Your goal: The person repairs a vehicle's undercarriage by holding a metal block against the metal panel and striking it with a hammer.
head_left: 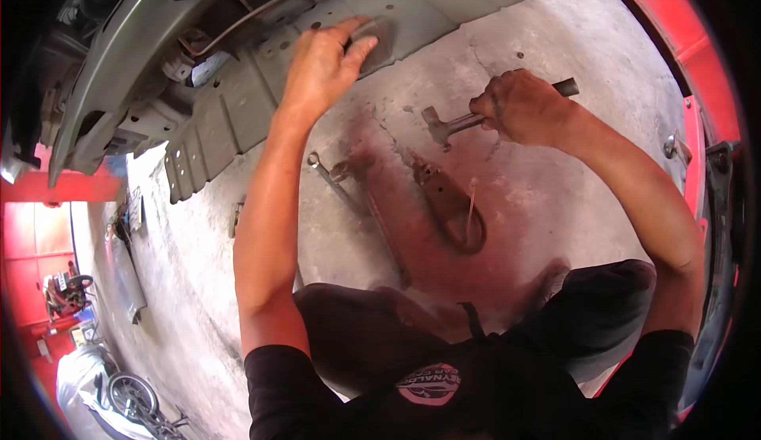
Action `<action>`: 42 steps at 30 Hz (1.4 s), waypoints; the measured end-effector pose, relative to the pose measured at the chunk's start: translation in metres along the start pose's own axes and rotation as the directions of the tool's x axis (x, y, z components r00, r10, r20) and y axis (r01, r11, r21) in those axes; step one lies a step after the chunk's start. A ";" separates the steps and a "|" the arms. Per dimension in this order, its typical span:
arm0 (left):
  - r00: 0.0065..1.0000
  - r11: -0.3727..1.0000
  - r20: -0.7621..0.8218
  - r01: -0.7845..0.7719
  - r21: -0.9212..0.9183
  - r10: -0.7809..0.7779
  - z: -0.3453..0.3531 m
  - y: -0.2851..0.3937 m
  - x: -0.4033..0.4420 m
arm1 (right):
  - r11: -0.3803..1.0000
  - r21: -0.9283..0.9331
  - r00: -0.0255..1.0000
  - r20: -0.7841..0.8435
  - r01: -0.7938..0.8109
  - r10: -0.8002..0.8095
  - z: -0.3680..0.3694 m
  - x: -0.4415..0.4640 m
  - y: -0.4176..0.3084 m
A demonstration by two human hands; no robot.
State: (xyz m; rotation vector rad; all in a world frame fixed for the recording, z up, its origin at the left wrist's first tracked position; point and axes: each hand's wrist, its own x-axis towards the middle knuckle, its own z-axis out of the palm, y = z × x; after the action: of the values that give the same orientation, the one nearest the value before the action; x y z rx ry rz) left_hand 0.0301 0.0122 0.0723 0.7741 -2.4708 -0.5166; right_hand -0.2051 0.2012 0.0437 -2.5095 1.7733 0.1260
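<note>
A hammer is gripped in my right hand, its head pointing left and its handle end showing past my fist. My left hand touches the grey metal panel, thumb apart from the fingers; the fingertips rest near its lower edge. Below my hands on the concrete floor lie a wrench and a dark metal part with a curved loop. The wrench's ring end points up and left.
Vehicle bodywork curves over the upper left. A red frame runs along the right side. At the far left stand a motorcycle and a partly covered bicycle. My bent knees are below.
</note>
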 end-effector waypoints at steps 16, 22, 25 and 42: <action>0.996 0.997 0.086 -0.004 -0.077 0.011 -0.011 -0.008 -0.011 | 0.977 0.185 0.993 0.025 0.111 -0.117 -0.055 0.049 -0.025; 0.997 0.995 0.046 -0.063 -0.075 0.066 -0.012 -0.013 -0.009 | 0.979 0.110 0.966 -0.210 0.174 -0.148 -0.064 0.063 -0.005; 0.995 0.996 0.093 0.043 -0.081 -0.035 -0.016 -0.010 -0.009 | 0.975 0.133 0.983 -0.040 0.181 -0.177 -0.061 0.057 -0.018; 0.996 0.999 0.092 0.018 -0.039 -0.014 -0.020 -0.014 -0.012 | 0.975 0.214 0.994 -0.105 0.065 -0.044 -0.046 0.069 -0.023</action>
State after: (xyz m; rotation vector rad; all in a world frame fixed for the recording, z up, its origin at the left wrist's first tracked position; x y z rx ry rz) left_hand 0.0558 0.0048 0.0775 0.7711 -2.5318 -0.6185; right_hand -0.1590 0.1399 0.0824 -2.4424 1.6477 -0.1891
